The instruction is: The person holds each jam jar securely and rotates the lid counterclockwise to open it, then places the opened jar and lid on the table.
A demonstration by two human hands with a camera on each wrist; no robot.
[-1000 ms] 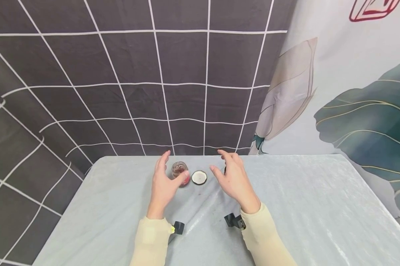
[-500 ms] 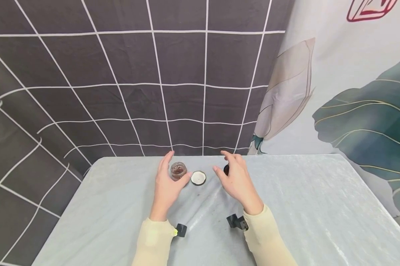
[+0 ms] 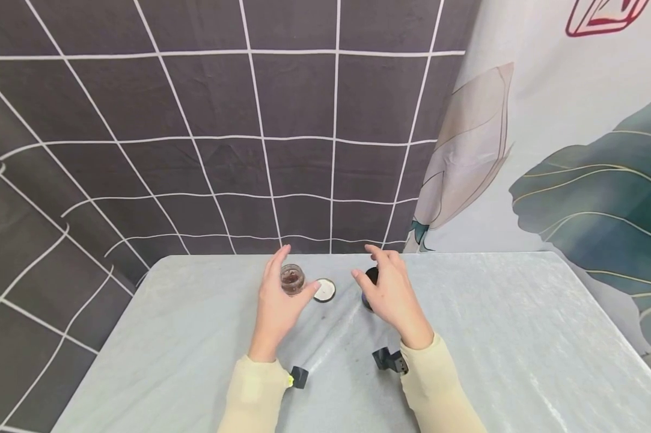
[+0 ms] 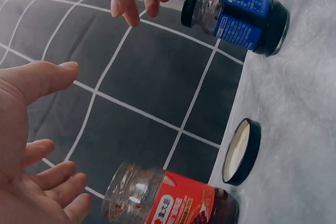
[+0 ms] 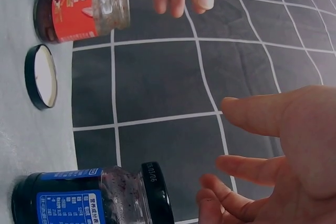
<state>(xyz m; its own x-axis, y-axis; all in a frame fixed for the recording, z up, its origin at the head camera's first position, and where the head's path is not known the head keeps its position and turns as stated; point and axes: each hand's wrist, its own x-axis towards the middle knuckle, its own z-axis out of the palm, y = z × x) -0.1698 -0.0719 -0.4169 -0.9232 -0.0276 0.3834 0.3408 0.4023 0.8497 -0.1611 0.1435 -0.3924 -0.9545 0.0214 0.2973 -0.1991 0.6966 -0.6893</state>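
Observation:
My left hand (image 3: 279, 304) hovers with fingers spread above an uncapped glass jar (image 3: 293, 279); its red label (image 4: 181, 200) shows in the left wrist view, with dark contents low in the glass. Beside that jar a dark-rimmed lid (image 3: 325, 290) lies on the table, pale inner face up. My right hand (image 3: 392, 291) is held in the air, fingers apart, over a second jar (image 5: 68, 198) that has a blue label and a black lid (image 5: 156, 192) on top. In the head view this hand partly hides the blue-labelled jar. Neither hand touches anything.
A pale grey cloth covers the table (image 3: 498, 337). Behind its far edge hangs a dark curtain (image 3: 298, 168) with white grid lines, and to the right a pale leaf-patterned curtain (image 3: 482, 180). Small black cameras (image 3: 390, 361) sit at both wrists.
Both hands have drifted slightly to the right, staying in the air with fingers apart. More of the dark jar shows beside the right hand. The jars and the lid have not moved on the table.

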